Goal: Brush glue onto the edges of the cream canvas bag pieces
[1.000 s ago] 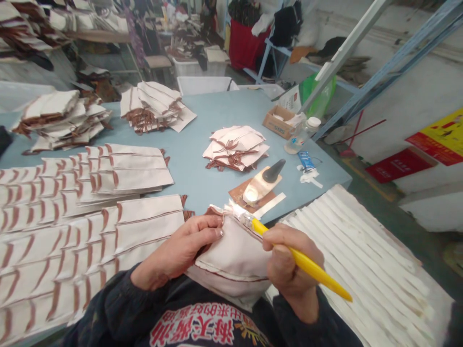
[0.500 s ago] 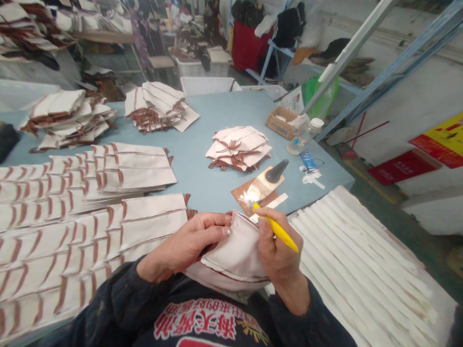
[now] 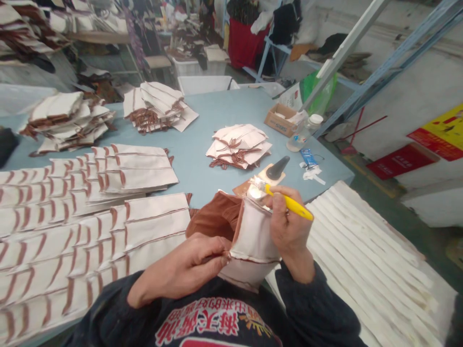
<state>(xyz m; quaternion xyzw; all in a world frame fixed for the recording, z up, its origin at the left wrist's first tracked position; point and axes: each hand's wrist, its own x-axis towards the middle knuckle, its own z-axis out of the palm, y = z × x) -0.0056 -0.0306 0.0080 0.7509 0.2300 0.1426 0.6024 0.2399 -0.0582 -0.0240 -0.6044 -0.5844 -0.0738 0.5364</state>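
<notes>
Your left hand point(image 3: 188, 265) is pinching the open pouch point(image 3: 253, 233) by the near edge of the table point(image 3: 191, 154), your right hand point(image 3: 291, 229) is gripping the yellow brush point(image 3: 293, 205), and brushing is seemingly remaining unfinished.

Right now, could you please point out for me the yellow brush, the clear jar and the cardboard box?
Yellow brush point(image 3: 299, 207): head view, on its handle.
Clear jar point(image 3: 298, 138): head view, on its side wall.
Cardboard box point(image 3: 278, 126): head view, on its printed side.

White fabric piece point(image 3: 256, 233), brown inside point(image 3: 211, 214), gaping open, yellow brush point(image 3: 293, 206) slanting near it
</notes>
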